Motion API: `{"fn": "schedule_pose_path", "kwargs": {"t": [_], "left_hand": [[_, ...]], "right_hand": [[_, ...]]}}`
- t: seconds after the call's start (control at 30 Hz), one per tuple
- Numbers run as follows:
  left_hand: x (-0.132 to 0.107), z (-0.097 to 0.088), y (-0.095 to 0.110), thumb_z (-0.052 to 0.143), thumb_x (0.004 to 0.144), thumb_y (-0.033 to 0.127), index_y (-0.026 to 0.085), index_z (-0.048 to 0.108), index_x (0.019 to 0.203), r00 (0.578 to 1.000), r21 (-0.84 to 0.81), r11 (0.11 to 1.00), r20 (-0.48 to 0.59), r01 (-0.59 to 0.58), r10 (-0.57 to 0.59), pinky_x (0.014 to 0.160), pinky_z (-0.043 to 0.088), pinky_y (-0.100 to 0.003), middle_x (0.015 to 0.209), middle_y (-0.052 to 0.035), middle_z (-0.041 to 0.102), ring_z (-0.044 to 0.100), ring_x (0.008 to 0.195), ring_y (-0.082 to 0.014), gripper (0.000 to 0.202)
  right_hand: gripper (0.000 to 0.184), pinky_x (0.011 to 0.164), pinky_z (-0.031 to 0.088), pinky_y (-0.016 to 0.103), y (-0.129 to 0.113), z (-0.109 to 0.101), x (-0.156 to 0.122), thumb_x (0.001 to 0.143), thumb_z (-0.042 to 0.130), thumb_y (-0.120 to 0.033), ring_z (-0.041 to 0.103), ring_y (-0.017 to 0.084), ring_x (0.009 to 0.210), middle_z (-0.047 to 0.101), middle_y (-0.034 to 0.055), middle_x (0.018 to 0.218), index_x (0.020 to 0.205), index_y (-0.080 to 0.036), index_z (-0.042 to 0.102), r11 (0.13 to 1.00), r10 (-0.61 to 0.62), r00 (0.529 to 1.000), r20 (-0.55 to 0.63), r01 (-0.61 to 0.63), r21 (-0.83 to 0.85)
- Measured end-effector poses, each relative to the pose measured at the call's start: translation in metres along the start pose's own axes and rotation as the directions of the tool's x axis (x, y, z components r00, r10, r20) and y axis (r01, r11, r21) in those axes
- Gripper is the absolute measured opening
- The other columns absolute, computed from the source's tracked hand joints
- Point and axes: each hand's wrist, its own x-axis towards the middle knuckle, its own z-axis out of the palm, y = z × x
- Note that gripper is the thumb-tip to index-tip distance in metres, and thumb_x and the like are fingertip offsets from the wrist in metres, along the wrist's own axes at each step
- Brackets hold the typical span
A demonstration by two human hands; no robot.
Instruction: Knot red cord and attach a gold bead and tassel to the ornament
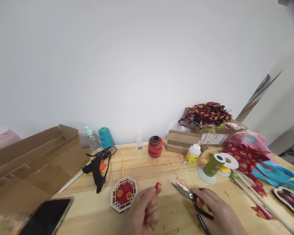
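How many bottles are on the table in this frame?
3: a clear teal-capped bottle beside the teal spool, a small white bottle left of the red spool, a yellow-labelled glue bottle before the right-hand box. More may hide behind boxes.

We see a pale, matt wooden table (147, 163). Near left, the phone (47, 217) shows glossy black glass beside a matt cardboard box (34, 156). Our left hand (143, 209) pinches red cord (157, 185); our right hand (218, 212) grips scissors (186, 193) with smooth metal blades and black plastic handles.
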Motion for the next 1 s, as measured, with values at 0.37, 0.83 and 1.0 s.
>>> {"fn": "schedule_pose_path", "kwargs": {"t": [0.37,0.83,1.0], "left_hand": [[0.003,0.000,-0.007,0.078,0.051,0.028,0.005,0.067,0.069,0.999,0.085,0.996,-0.027,0.038,-0.036,0.032,0.011,-0.010,0.038,0.0123,0.026,0.015,0.035,0.0017,0.032],[0.012,-0.004,-0.014,0.074,0.055,0.035,0.015,0.042,0.046,0.987,0.188,0.969,0.010,-0.159,0.160,0.035,0.009,-0.016,0.039,0.0123,0.022,0.010,0.038,-0.0024,0.039],[0.012,-0.001,-0.017,0.072,0.058,0.036,0.017,0.040,0.047,0.985,0.252,0.953,0.006,-0.166,0.170,0.036,0.008,-0.018,0.041,0.0124,0.020,0.009,0.040,-0.0034,0.039]], "right_hand": [[0.015,0.058,0.050,0.030,-0.001,-0.022,0.021,0.077,0.050,-0.018,0.058,0.019,0.068,0.061,0.0055,0.077,0.087,-0.023,0.060,0.998,-0.052,0.977,0.205,0.059,-0.030],[0.014,0.050,0.033,0.025,-0.040,0.028,0.067,0.077,0.054,-0.013,0.045,0.013,0.056,0.056,0.0022,0.064,0.087,-0.020,0.062,0.903,-0.342,0.883,-0.323,0.403,0.146],[0.010,0.052,0.034,0.025,-0.038,0.029,0.064,0.078,0.051,-0.012,0.045,0.013,0.056,0.056,0.0019,0.062,0.077,-0.018,0.059,0.911,-0.342,0.881,-0.327,0.397,0.116]]}}
